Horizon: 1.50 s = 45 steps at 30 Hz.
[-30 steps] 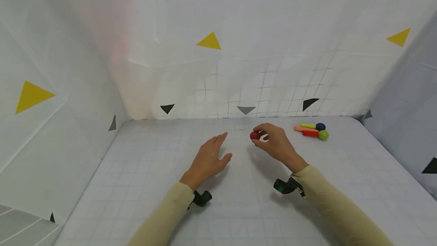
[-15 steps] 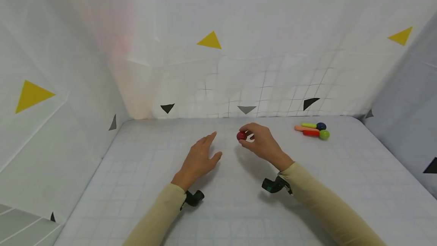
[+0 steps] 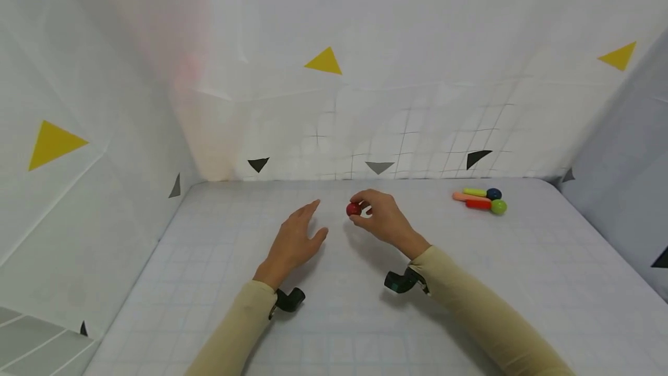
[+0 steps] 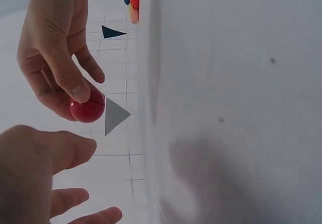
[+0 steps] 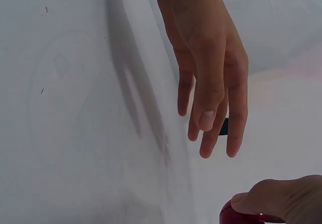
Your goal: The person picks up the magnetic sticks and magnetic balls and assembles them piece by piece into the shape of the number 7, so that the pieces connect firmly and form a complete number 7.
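Observation:
My right hand [image 3: 383, 216] pinches a small glossy red ball [image 3: 353, 209] between thumb and fingers, above the white table [image 3: 334, 318]. A thin dark line crosses the ball's surface in the left wrist view. To the left, my left hand [image 3: 292, 241] hovers with fingers extended and thumb spread, holding nothing. A gap separates it from the ball. Part of the red ball [image 5: 236, 215] shows under the right thumb at the bottom of the right wrist view; the rest is cut off.
At the back right lie a red stick [image 3: 477, 205] with a green ball [image 3: 498, 207] at its end, a yellow stick [image 3: 474, 192] with a dark blue ball [image 3: 493, 194], and a peach stick [image 3: 461, 196]. White sheet walls [image 3: 250, 103] stand behind and at both sides.
My right hand has moved left with the red ball, fastest at first. The left hand has also drifted left, its fingers still extended. The sticks stay where they lie.

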Motion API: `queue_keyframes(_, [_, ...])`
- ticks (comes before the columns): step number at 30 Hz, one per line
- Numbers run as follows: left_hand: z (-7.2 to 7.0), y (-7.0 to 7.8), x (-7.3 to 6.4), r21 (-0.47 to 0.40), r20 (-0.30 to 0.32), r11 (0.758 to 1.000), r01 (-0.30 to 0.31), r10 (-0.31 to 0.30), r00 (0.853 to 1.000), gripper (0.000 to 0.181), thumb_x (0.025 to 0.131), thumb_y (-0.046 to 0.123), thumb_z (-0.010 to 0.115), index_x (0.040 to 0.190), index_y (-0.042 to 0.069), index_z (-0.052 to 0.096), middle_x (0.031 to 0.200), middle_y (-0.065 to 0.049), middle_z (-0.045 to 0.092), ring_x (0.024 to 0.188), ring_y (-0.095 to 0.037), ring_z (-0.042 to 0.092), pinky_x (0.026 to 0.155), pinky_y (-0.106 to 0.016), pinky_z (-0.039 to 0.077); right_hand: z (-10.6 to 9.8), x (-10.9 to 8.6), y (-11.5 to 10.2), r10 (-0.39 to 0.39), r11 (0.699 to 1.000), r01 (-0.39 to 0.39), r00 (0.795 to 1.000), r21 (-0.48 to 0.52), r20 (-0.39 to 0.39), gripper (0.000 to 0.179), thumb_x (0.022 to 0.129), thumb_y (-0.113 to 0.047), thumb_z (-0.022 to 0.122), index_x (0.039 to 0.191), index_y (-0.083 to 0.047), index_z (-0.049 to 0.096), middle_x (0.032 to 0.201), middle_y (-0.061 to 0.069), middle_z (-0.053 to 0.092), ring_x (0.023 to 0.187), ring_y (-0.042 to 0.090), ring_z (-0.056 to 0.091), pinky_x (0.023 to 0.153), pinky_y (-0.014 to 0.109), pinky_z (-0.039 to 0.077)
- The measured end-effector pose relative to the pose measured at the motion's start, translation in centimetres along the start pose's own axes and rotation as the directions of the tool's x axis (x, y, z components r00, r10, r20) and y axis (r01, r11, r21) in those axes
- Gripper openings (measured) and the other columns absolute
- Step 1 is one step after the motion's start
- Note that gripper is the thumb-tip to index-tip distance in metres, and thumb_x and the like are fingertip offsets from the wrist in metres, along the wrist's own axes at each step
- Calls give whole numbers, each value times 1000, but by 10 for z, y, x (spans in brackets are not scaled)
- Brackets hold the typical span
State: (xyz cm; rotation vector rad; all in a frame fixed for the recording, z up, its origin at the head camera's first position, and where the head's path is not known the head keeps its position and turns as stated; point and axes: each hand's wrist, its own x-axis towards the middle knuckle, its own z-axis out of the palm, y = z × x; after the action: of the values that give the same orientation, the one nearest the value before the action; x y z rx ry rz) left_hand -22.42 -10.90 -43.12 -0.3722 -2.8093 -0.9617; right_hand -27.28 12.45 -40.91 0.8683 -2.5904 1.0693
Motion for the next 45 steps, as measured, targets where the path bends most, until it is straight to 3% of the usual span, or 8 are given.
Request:
queue_keyframes(16, [1, -14, -2, -7, -11, 1000, 31, -31, 999, 66, 101, 28, 69, 159, 9, 43, 156, -15, 47, 144, -35, 42, 116, -52, 33, 29, 12, -9, -27, 999, 26, 999, 33, 30, 34, 86, -2, 85, 117, 3, 71, 110, 10, 71, 95, 23, 69, 81, 38, 59])
queue_keyframes(27, [4, -18, -3, -68, -18, 998, -14, 12, 1000, 59, 100, 23, 70, 153, 7, 50, 152, -16, 51, 142, -36, 45, 114, -55, 34, 54, 16, -10, -4, 999, 0, 996, 51, 88, 31, 87, 1, 82, 117, 2, 72, 112, 10, 71, 98, 24, 69, 81, 34, 58])
queue_keyframes(34, [5, -19, -3, -96, -33, 995, 2, -6, 999, 59, 100, 22, 70, 153, 7, 51, 151, -18, 52, 141, -36, 46, 114, -53, 36, 63, 19, -8, 9, 999, -13, 993, 31, 116, 31, 88, 1, 82, 118, 0, 73, 113, 9, 71, 99, 24, 68, 82, 34, 57])
queue_keyframes(38, [5, -19, -3, -102, -27, 995, 4, -7, 1000, 60, 100, 21, 69, 153, 3, 49, 152, -19, 51, 142, -36, 45, 114, -52, 35, 64, 16, -7, 1, 1000, -2, 993, 11, 117, 35, 89, -2, 82, 122, -1, 72, 117, 9, 71, 102, 24, 69, 85, 36, 56])
queue_keyframes(45, [7, -15, 5, -111, -11, 994, -9, 7, 1000, 59, 97, 11, 73, 150, -1, 51, 150, -20, 52, 140, -36, 47, 114, -51, 36, 43, 7, -6, 12, 999, -14, 998, 32, 62, 40, 91, -5, 80, 129, -3, 69, 127, 9, 69, 108, 29, 68, 86, 41, 58])
